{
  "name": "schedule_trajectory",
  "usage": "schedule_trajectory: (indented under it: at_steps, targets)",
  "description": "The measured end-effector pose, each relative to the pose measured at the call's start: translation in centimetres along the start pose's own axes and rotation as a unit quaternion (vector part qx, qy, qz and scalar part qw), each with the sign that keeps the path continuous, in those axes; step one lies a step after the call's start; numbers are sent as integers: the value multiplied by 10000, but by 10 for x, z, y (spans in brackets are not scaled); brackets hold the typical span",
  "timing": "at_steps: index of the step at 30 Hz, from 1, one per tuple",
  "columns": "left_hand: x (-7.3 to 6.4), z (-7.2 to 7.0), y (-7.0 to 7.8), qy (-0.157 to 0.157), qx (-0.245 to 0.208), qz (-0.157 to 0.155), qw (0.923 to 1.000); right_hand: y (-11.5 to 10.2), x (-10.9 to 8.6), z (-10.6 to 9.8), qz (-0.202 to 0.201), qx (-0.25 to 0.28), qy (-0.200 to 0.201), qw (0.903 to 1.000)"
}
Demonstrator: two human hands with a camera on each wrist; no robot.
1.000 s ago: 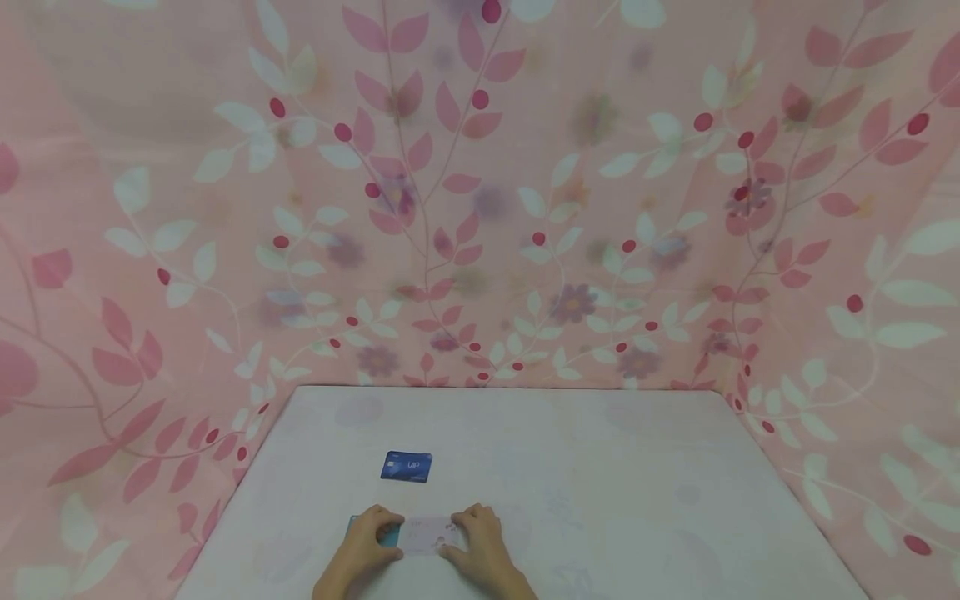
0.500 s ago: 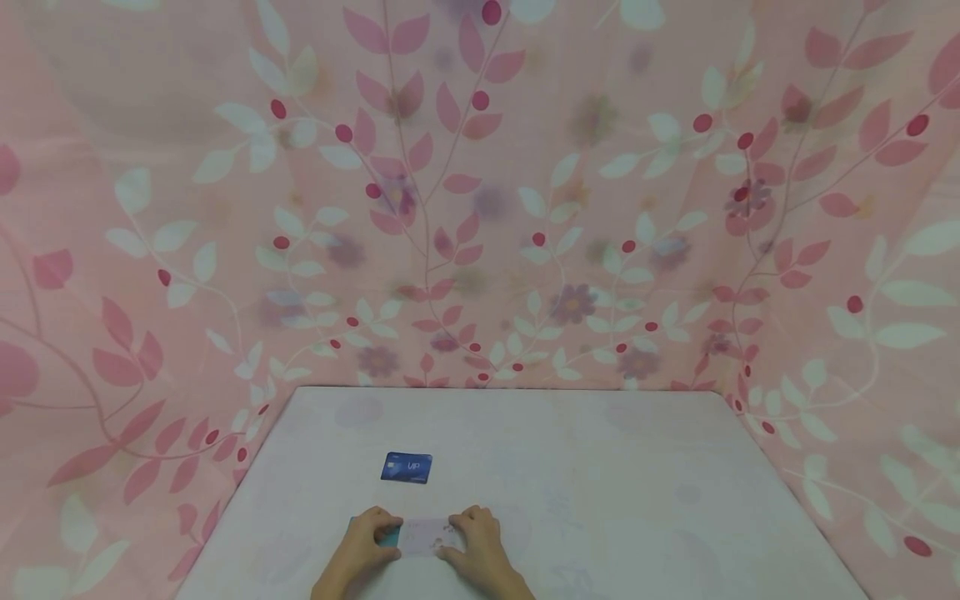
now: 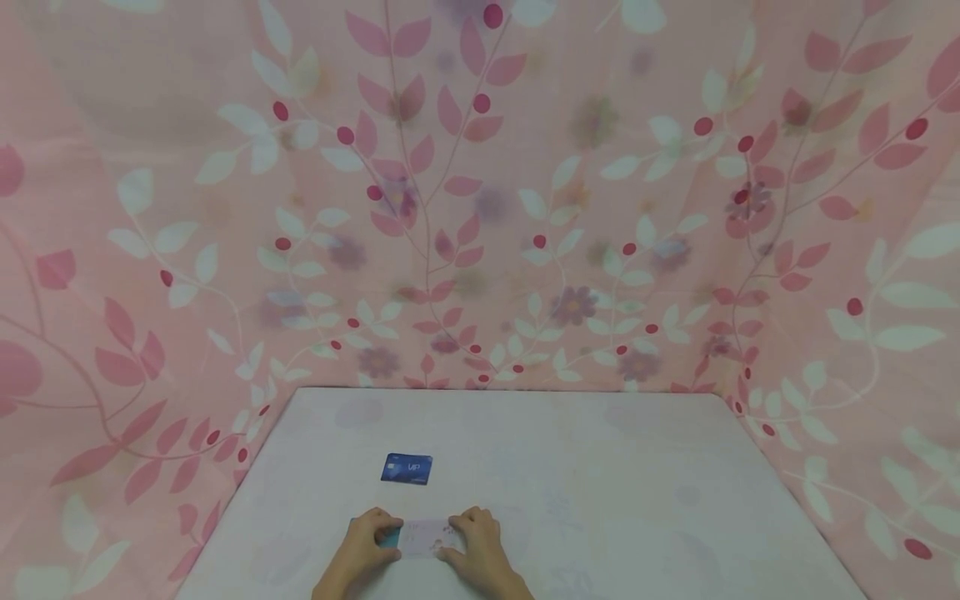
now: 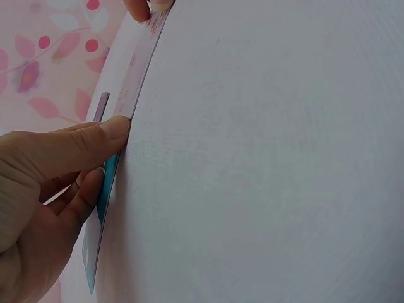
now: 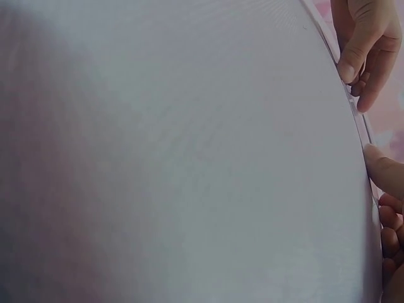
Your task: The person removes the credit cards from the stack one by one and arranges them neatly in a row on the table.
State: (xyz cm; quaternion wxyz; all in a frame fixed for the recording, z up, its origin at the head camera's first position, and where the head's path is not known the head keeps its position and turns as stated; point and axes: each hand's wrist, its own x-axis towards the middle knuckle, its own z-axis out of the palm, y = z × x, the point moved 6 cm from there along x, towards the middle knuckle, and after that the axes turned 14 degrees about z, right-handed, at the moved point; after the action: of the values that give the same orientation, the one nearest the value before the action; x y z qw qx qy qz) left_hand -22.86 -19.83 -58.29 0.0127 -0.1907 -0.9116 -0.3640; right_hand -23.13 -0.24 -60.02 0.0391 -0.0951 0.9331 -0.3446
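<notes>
In the head view a pale pink card [image 3: 422,538] with a small floral print lies low over the white table between two hands. At its left end my left hand [image 3: 363,542] grips the long edges between thumb and fingers. My right hand [image 3: 480,546] pinches the right end the same way. A teal card [image 3: 391,537] shows inside the left hand's curve, meeting the pink card's left end and partly hidden by that hand. The left wrist view has the teal card [image 4: 108,180] and pink card nearly edge-on, with the left thumb [image 4: 113,129] where they meet.
A dark blue card [image 3: 407,468] marked VIP lies flat beyond the hands. The white tabletop [image 3: 637,483] reaches back to a pink curtain [image 3: 480,208] with leaf and flower prints, which also hangs along both sides.
Both hands stay almost still on the pink card. The whole head view sits very slightly lower, and no card has visibly been moved or let go.
</notes>
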Motion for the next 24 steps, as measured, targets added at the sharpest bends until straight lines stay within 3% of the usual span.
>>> schedule_trajectory:
  at_steps: [8, 24]
  targets:
    - [0, 2, -3, 55, 10, -84, 9999, 0, -1, 0, -87, -60, 121, 9999]
    - [1, 3, -2, -11, -42, -177, 9998, 2, 1, 1, 179, 115, -103, 9997]
